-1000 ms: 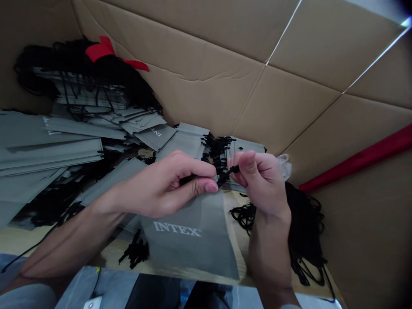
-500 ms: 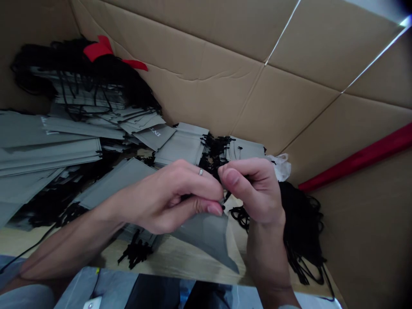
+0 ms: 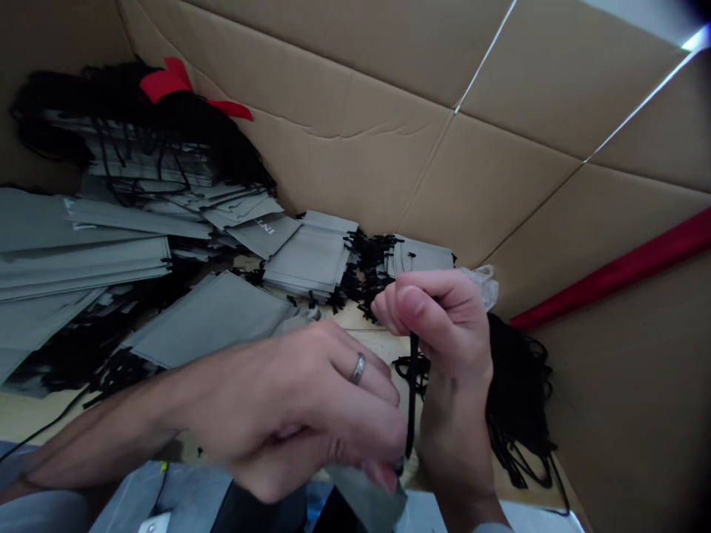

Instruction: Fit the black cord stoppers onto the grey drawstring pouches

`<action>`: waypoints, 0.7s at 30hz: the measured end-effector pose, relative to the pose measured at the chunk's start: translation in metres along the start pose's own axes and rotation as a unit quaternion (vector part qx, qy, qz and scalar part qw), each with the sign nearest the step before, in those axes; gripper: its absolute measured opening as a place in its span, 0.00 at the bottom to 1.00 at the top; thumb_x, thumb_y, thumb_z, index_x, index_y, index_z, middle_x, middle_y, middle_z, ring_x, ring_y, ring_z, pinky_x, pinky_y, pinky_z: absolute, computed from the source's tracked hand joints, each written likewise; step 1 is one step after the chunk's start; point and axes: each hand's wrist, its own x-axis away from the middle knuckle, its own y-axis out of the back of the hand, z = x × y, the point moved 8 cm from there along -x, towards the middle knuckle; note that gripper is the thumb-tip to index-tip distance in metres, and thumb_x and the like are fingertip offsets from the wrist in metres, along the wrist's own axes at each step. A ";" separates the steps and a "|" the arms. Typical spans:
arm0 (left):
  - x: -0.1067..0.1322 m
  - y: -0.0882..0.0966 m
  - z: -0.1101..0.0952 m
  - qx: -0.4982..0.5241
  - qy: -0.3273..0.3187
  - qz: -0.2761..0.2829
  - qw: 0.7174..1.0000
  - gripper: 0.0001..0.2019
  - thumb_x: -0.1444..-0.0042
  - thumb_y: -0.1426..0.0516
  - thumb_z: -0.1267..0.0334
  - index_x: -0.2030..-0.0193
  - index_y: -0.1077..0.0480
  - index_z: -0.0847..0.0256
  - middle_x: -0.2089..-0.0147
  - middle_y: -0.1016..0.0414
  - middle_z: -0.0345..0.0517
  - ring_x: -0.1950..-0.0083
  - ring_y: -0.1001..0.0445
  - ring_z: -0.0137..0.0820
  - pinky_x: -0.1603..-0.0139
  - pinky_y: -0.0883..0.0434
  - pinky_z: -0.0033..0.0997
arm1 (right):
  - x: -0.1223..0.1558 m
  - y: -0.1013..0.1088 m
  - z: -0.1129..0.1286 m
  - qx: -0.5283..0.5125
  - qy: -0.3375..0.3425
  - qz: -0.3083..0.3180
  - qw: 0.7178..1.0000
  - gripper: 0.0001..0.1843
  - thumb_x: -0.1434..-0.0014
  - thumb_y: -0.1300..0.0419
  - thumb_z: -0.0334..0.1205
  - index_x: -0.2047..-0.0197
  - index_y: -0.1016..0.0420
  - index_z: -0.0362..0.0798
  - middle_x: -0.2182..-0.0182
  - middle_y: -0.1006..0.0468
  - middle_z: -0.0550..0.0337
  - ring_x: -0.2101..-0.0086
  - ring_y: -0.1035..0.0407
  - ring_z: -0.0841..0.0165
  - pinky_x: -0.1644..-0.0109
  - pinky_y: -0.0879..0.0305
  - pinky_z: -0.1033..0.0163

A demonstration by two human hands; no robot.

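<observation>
Left hand (image 3: 327,407) is closed up tight, thumb pressed to curled fingers, w/ a grey pouch (image 3: 366,500) pinched in it afaict (grip mostly hidden). Pouch hangs just below that hand, looks like it's by the near edge of the desk (image 3: 383,346). Right hand (image 3: 444,314) is above it, fingers curled into a loose fist on a black cord (image 3: 412,392) that runs pretty much straight down to the pouch end.

Possible fails imo: cord looks taut, so too hard a yank could pop the pouch out of the left pinch, or pull the fabric out of shape. Slack right fingers = cord slips. If the left lets go, pouch prob ends up off the desk. Also the cord bundle (image 3: 516,400) is right beside the right forearm, so a wide swing might snag a loop.
</observation>
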 end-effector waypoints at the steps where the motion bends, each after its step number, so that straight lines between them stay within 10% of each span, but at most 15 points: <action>1: -0.001 0.002 0.000 -0.027 0.002 -0.017 0.999 0.12 0.34 0.44 0.76 0.66 0.34 0.55 0.68 0.20 0.41 0.66 0.22 0.33 0.60 0.22 0.36 | 0.002 0.001 0.003 0.012 0.007 0.003 1.000 0.31 0.23 0.36 0.57 0.73 0.39 0.51 0.77 0.44 0.67 0.75 0.48 0.71 0.69 0.49 0.59; 7: 0.001 0.032 0.018 -0.221 0.064 -0.145 0.962 0.13 0.22 0.44 0.62 0.63 0.34 0.58 0.68 0.34 0.36 0.68 0.36 0.27 0.67 0.38 0.30 | 0.007 0.017 0.019 0.071 0.020 -0.045 0.996 0.25 0.27 0.35 0.66 0.57 0.21 0.50 0.70 0.29 0.63 0.72 0.38 0.70 0.71 0.44 0.62; 12: 0.003 0.046 0.027 -0.219 0.095 -0.184 0.954 0.20 0.23 0.43 0.58 0.69 0.41 0.58 0.73 0.47 0.32 0.72 0.47 0.25 0.71 0.45 0.30 | 0.010 0.032 0.027 0.123 0.018 -0.092 0.988 0.19 0.32 0.24 0.54 0.47 0.20 0.53 0.65 0.21 0.62 0.69 0.30 0.69 0.68 0.35 0.64; 17: 0.005 0.053 0.033 -0.190 0.136 -0.206 0.950 0.12 0.23 0.42 0.56 0.58 0.25 0.60 0.68 0.27 0.37 0.68 0.32 0.26 0.69 0.38 0.28 | 0.015 0.033 0.026 0.141 0.000 -0.039 0.989 0.30 0.41 0.17 0.54 0.41 0.17 0.54 0.55 0.16 0.56 0.60 0.22 0.64 0.63 0.26 0.64; 21: 0.008 0.055 0.036 -0.174 0.147 -0.228 0.947 0.11 0.23 0.42 0.56 0.50 0.22 0.60 0.60 0.18 0.41 0.63 0.24 0.28 0.66 0.34 0.27 | 0.014 0.036 0.030 0.166 0.026 -0.085 0.982 0.19 0.40 0.17 0.40 0.47 0.15 0.55 0.56 0.15 0.60 0.60 0.21 0.67 0.59 0.22 0.65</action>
